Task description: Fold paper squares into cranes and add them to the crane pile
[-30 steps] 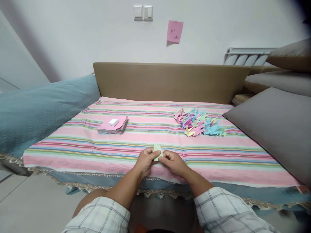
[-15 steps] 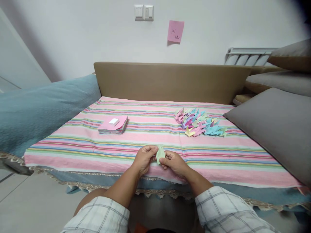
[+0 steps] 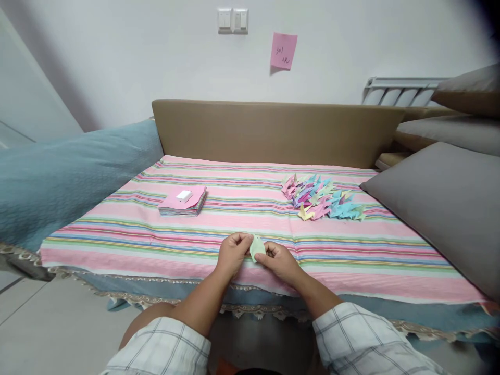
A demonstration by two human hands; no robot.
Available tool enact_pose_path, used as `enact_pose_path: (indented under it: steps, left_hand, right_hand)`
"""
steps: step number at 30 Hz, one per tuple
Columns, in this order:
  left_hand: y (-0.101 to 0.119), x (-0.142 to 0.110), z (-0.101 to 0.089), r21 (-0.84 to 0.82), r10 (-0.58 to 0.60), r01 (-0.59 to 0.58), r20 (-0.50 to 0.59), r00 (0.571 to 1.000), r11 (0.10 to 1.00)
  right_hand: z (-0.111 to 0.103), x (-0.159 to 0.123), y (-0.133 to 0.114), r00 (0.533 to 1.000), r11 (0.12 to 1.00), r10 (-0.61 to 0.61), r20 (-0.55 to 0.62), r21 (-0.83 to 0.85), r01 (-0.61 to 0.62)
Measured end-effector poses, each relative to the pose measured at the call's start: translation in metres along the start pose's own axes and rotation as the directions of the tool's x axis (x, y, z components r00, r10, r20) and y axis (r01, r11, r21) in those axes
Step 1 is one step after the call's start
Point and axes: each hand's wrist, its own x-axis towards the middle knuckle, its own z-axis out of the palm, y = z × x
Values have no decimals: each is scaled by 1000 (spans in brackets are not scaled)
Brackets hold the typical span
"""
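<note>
A small piece of pale green folded paper (image 3: 257,248) is held between my two hands, above the front part of the striped cloth. My left hand (image 3: 233,252) pinches its upper left edge with thumb and fingers. At its lower right, my right hand (image 3: 280,261) grips it, the thumb lying on the front face. Beyond and to the right lies a pile of folded paper cranes (image 3: 324,199) in pink, blue, purple, yellow and green. To the left is a stack of coloured paper sheets (image 3: 183,202), with a small white block (image 3: 184,196) on top.
The striped cloth (image 3: 234,219) covers a seat with a brown backrest (image 3: 265,133). Grey cushions (image 3: 441,208) bound the right side, and a blue covered armrest (image 3: 78,177) the left. A pink note (image 3: 283,51) and light switches (image 3: 233,21) are on the wall.
The green paper has turned slightly between my fingers and now looks wider and more pointed. My hands have barely moved, and both keep their hold.
</note>
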Motion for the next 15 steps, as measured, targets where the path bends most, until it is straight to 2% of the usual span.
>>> enact_pose_path:
  steps: [5,15]
  left_hand:
    - [1,-2,3,44,4,-5,6,1000,999]
    - [-3,-1,3,-46,-62,63,22,998,997]
  right_hand:
    - [3,0,-1,995,978,61,82,195,-76]
    - [0,0,1,983,955,117,140,256,-150]
